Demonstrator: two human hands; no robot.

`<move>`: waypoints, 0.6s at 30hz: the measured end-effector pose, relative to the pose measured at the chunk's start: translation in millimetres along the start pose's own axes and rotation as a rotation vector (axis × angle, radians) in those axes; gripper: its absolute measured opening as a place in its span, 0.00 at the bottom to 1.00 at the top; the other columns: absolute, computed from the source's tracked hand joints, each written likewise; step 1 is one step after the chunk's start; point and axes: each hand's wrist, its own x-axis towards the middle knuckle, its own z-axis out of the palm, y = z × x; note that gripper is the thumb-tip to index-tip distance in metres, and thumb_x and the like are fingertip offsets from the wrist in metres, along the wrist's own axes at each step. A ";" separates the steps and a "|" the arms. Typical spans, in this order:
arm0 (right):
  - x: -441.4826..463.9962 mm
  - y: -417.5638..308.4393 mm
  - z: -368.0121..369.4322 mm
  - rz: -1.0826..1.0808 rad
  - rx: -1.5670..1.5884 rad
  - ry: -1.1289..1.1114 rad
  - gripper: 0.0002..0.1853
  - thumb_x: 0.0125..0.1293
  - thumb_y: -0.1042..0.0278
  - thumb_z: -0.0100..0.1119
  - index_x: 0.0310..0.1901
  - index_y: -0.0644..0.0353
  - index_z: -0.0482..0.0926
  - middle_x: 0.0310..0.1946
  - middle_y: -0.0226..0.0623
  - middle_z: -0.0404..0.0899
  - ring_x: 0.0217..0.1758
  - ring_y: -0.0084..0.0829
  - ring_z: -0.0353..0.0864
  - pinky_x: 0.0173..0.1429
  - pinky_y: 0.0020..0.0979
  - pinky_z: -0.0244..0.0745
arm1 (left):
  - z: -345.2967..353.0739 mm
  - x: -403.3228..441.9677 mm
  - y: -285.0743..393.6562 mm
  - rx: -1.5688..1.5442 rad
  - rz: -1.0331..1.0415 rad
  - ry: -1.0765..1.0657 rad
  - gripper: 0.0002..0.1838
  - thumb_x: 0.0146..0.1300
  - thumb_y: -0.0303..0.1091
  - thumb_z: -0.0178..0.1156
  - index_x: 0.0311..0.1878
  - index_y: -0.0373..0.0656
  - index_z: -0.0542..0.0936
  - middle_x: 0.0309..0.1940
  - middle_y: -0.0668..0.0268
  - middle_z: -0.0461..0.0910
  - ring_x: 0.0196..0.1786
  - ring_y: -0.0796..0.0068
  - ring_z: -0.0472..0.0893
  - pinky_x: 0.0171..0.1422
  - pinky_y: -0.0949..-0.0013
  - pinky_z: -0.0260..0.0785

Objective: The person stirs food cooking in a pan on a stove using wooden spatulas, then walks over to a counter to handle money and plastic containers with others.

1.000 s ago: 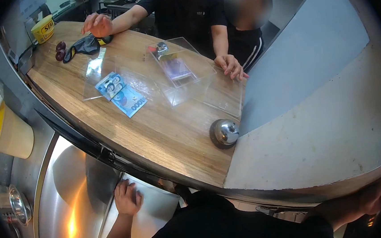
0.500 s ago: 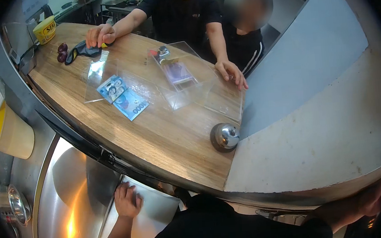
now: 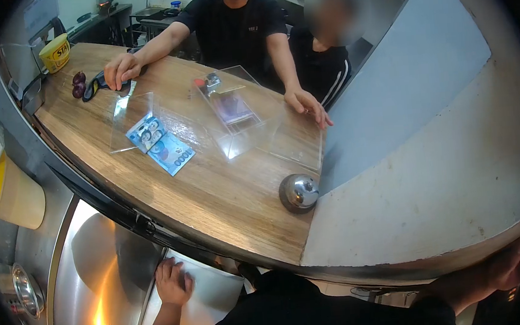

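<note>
My left hand (image 3: 173,282) rests with its fingers stretched over a pale metal panel (image 3: 209,289) below the counter's near edge, holding nothing. At the far right, my right hand (image 3: 512,266) is partly in shadow beside the end of the white wall; its fingers do not show clearly. On the wooden counter (image 3: 146,193), beyond both hands, lie blue banknotes (image 3: 161,144), one marked 1000, over or under a clear sheet. Clear acrylic pieces (image 3: 231,143) lie in the middle, with a purple banknote (image 3: 234,108) under or inside one. A silver call bell (image 3: 300,193) sits near the wall.
Across the counter stands a person in a black shirt, one hand (image 3: 121,71) at a dark item, the other (image 3: 307,105) by the acrylic. Another person (image 3: 319,63) is beside them. A yellow tub (image 3: 55,54), dark round fruits (image 3: 78,85) and a white wall (image 3: 407,169) flank the counter.
The view has shifted slightly. The opposite person's hand on the left has moved a little toward the clear sheet. My hands have stayed in place.
</note>
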 end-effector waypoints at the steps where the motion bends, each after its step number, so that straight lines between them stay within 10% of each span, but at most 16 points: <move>1: -0.4 -0.2 0.7 -0.003 -0.005 0.001 0.31 0.87 0.56 0.58 0.75 0.79 0.76 0.70 0.61 0.83 0.72 0.48 0.83 0.78 0.44 0.76 | 0.3 0.2 -0.5 0.001 0.004 0.000 0.21 0.61 0.39 0.68 0.58 0.45 0.83 0.65 0.50 0.80 0.70 0.39 0.78 0.75 0.36 0.69; 18: -0.5 0.9 1.7 -0.012 0.027 -0.008 0.30 0.87 0.58 0.58 0.75 0.80 0.76 0.71 0.62 0.82 0.73 0.49 0.82 0.79 0.44 0.75 | 1.8 -2.4 -2.8 0.002 0.019 0.003 0.23 0.61 0.39 0.67 0.59 0.45 0.83 0.66 0.49 0.80 0.67 0.38 0.78 0.75 0.36 0.69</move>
